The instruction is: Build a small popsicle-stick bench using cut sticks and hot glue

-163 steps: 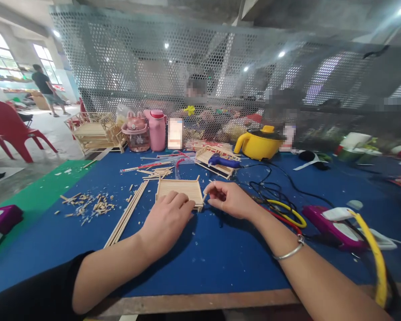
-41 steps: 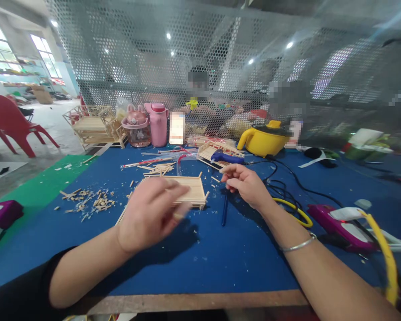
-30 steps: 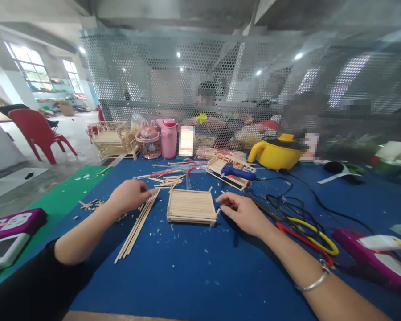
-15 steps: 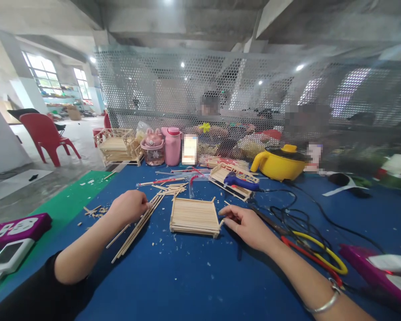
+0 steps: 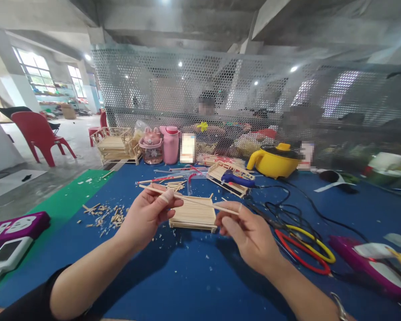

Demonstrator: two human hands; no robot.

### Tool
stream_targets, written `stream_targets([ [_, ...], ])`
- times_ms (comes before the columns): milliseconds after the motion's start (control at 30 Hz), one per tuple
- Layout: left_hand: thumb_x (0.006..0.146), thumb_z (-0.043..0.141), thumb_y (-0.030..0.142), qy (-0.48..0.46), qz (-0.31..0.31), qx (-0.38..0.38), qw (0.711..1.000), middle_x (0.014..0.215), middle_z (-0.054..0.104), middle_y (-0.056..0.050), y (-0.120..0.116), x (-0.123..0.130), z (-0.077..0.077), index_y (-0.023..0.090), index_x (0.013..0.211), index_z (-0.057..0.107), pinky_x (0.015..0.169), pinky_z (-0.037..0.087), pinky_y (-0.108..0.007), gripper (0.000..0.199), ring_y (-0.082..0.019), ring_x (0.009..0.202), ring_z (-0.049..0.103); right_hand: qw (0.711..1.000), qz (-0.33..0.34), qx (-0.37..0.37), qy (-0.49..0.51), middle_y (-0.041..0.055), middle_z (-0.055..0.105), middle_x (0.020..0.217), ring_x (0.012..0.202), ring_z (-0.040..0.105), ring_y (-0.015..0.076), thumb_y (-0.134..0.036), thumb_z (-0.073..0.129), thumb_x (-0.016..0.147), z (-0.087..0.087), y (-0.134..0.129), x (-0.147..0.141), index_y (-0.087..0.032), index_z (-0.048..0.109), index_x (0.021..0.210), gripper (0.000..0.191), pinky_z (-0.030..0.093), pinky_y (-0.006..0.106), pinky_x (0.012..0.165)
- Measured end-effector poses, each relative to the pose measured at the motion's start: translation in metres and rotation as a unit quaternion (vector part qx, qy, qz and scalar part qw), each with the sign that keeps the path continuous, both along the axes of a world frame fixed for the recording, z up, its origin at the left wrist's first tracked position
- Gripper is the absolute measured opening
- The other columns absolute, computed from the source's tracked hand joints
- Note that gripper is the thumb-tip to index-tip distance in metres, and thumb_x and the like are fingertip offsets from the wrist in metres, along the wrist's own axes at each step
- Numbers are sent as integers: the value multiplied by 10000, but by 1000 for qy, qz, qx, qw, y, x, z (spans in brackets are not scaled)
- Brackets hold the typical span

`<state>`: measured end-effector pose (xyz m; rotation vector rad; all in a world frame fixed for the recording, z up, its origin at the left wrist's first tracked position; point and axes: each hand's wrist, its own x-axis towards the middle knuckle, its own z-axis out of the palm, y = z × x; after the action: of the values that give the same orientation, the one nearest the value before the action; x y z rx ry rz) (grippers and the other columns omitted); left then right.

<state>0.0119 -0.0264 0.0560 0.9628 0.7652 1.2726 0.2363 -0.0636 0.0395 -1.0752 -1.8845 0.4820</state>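
Between my two hands runs a thin wooden stick (image 5: 200,201), raised above the table and sloping slightly down to the right. My left hand (image 5: 153,211) pinches it near its left part. My right hand (image 5: 245,232) has its fingers curled at the stick's right end; whether they grip it or something else is hard to tell. Below and behind the stick, a small rack of parallel wooden sticks (image 5: 192,218) lies on the blue table (image 5: 187,285), partly hidden by my left fingers. Short sticks (image 5: 175,184) lie behind my left hand.
A blue glue gun (image 5: 237,179) rests on another stick frame, its black cable running right. Red and yellow-handled tools (image 5: 300,261) lie beside my right arm. Wood scraps (image 5: 103,216) are left of my left hand. Pink bottles (image 5: 171,146) and a yellow pot (image 5: 276,161) stand behind.
My left hand has risen and moved right, now holding a stick. My right hand has come up to that stick's right end. The long sticks at the left are no longer visible.
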Motion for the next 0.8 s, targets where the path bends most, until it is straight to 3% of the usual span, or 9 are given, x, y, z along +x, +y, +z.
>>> stream_targets([
  [67,707,730,304,24,-17,20,999,710,674,6,0,2,-8,164,733,506,518,494,-103,266,-100,723,672,998,-51,18,-22,-4,647,735,664,619,118,-298,447,911,1,3,3,-232,603,1031,207,500,223,639],
  [133,720,719,327,64,-36,47,996,722,688,-7,1,2,-15,157,727,515,530,497,-120,266,-99,709,663,994,-77,56,-60,9,668,802,775,631,133,-276,490,893,3,8,9,-229,637,984,179,490,235,726],
  [233,714,720,342,125,-51,85,987,676,686,-18,0,3,-21,137,715,549,524,494,-148,267,-84,614,624,988,-50,88,-114,18,674,879,821,623,129,-236,516,879,5,11,13,-225,651,979,168,472,233,757],
  [400,702,717,373,147,-24,99,984,622,667,-11,0,6,-23,131,718,567,501,477,-167,285,-72,537,574,985,1,59,-160,24,663,875,794,610,126,-252,499,890,6,9,14,-215,639,1000,182,466,238,727],
  [567,718,690,401,168,-32,117,978,635,646,-12,3,5,-23,131,734,578,472,466,-189,293,-82,515,561,983,-15,38,-177,18,664,862,796,609,132,-274,470,905,5,12,19,-220,638,954,183,459,248,738],
  [800,806,582,427,200,31,162,966,630,572,23,12,-1,-26,150,768,558,418,395,-183,280,-63,468,477,983,-54,47,-171,6,679,889,822,616,131,-266,477,897,3,19,25,-223,632,902,161,459,238,748],
])
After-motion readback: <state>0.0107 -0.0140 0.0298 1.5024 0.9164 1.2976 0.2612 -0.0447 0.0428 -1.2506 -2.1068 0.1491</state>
